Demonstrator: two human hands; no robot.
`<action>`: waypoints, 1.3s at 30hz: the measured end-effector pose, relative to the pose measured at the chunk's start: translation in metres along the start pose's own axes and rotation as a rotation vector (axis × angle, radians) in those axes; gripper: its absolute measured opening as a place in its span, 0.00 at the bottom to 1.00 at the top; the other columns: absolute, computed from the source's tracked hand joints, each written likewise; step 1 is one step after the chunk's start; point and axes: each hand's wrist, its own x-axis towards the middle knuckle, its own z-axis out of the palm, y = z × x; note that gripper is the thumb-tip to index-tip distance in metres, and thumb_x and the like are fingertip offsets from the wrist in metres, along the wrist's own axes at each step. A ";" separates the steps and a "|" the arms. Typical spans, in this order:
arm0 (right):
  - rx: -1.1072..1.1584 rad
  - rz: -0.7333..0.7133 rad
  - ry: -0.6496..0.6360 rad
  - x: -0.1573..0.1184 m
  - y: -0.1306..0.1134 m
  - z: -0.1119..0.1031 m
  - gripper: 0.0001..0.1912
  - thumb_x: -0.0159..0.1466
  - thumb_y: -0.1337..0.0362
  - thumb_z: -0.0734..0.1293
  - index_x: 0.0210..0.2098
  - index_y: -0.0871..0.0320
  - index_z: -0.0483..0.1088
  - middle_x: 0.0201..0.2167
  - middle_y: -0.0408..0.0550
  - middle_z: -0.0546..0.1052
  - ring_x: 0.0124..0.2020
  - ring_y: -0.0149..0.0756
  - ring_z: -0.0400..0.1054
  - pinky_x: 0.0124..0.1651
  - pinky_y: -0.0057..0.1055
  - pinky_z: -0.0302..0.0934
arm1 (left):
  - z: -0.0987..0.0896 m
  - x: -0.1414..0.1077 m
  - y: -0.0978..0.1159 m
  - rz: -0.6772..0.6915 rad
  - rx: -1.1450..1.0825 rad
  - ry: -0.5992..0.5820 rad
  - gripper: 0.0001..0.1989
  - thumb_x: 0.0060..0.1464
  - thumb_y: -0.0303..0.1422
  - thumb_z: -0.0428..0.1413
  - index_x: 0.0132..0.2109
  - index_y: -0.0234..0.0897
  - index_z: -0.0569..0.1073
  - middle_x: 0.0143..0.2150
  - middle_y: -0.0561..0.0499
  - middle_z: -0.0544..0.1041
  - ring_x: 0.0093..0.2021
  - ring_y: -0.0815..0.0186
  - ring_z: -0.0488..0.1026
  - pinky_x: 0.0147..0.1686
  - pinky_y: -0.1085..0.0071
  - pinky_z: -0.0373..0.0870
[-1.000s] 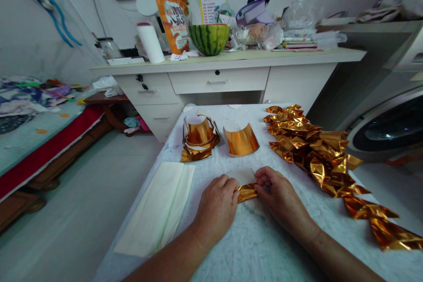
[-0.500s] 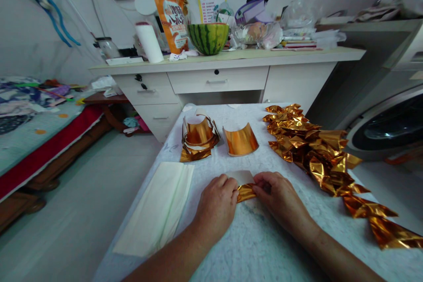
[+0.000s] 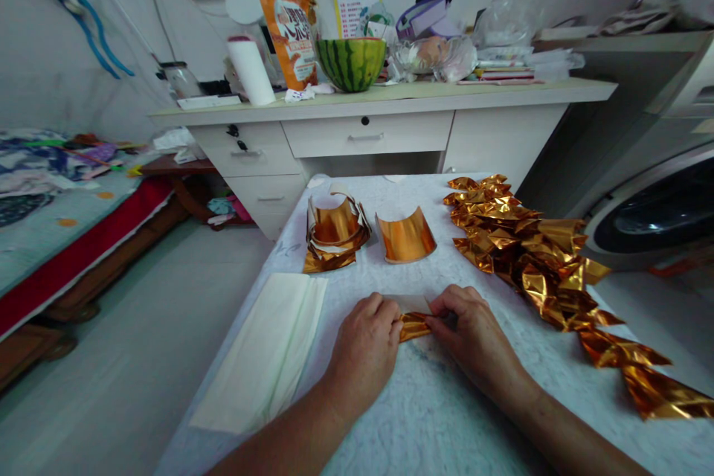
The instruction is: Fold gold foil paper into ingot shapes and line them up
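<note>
Between my hands, low over the cloth-covered table, is a sheet of gold foil paper (image 3: 413, 326) with a pale backing, its near part folded over so the gold shows. My left hand (image 3: 368, 335) is closed on its left end. My right hand (image 3: 465, 323) pinches the right end between thumb and fingers. Beyond them stands a curved gold sheet (image 3: 407, 236), and to its left a bundle of curled gold sheets (image 3: 338, 227). Folded gold foil pieces (image 3: 518, 245) lie heaped along the right side. A folded pale paper (image 3: 268, 349) rests left of my left hand.
A white desk (image 3: 368, 105) with drawers stands behind the table, bearing a cut watermelon (image 3: 351, 63), an orange pouch (image 3: 287, 33) and a paper roll (image 3: 251, 73). A washing machine (image 3: 658, 163) is on the right, a bed (image 3: 61, 238) on the left.
My right hand has shifted very slightly at the right end of the foil paper. My left hand stays in place, and everything else lies as before.
</note>
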 end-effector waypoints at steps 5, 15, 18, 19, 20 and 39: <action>-0.017 -0.003 0.000 0.000 0.002 0.001 0.07 0.57 0.69 0.68 0.24 0.55 0.69 0.27 0.44 0.73 0.35 0.41 0.64 0.38 0.36 0.55 | 0.002 -0.001 -0.001 -0.017 -0.034 0.163 0.16 0.53 0.22 0.55 0.48 0.39 0.65 0.48 0.48 0.68 0.51 0.58 0.65 0.52 0.59 0.65; -0.049 -0.015 -0.017 0.001 0.003 0.003 0.04 0.57 0.70 0.68 0.27 0.55 0.71 0.28 0.45 0.74 0.35 0.41 0.64 0.39 0.36 0.55 | 0.001 0.000 -0.004 0.118 -0.008 0.162 0.21 0.51 0.18 0.54 0.50 0.41 0.65 0.50 0.50 0.72 0.55 0.56 0.60 0.55 0.56 0.55; -0.056 -0.016 -0.019 0.000 0.003 0.003 0.05 0.56 0.71 0.67 0.27 0.56 0.72 0.28 0.45 0.74 0.35 0.41 0.65 0.39 0.36 0.55 | -0.002 0.001 -0.001 0.115 -0.016 0.148 0.14 0.52 0.18 0.54 0.42 0.40 0.67 0.44 0.51 0.72 0.51 0.57 0.61 0.52 0.58 0.57; -0.060 -0.018 -0.018 0.000 0.003 0.003 0.06 0.56 0.72 0.66 0.27 0.56 0.72 0.28 0.45 0.74 0.35 0.41 0.65 0.39 0.36 0.55 | -0.003 0.001 -0.001 0.115 -0.014 0.139 0.12 0.52 0.18 0.53 0.40 0.40 0.67 0.43 0.51 0.72 0.50 0.57 0.62 0.51 0.59 0.58; -0.066 -0.020 -0.014 0.000 0.003 0.004 0.06 0.56 0.73 0.66 0.26 0.56 0.71 0.28 0.45 0.74 0.35 0.40 0.64 0.39 0.36 0.54 | -0.003 0.001 0.000 0.115 -0.011 0.128 0.11 0.52 0.18 0.53 0.38 0.39 0.67 0.41 0.52 0.72 0.49 0.57 0.62 0.50 0.59 0.58; -0.054 -0.003 -0.019 0.001 0.004 0.004 0.04 0.58 0.69 0.68 0.27 0.56 0.72 0.28 0.45 0.74 0.35 0.42 0.64 0.38 0.37 0.53 | 0.003 0.000 -0.006 0.153 -0.013 0.164 0.19 0.52 0.19 0.55 0.49 0.41 0.66 0.47 0.51 0.71 0.51 0.56 0.62 0.52 0.56 0.60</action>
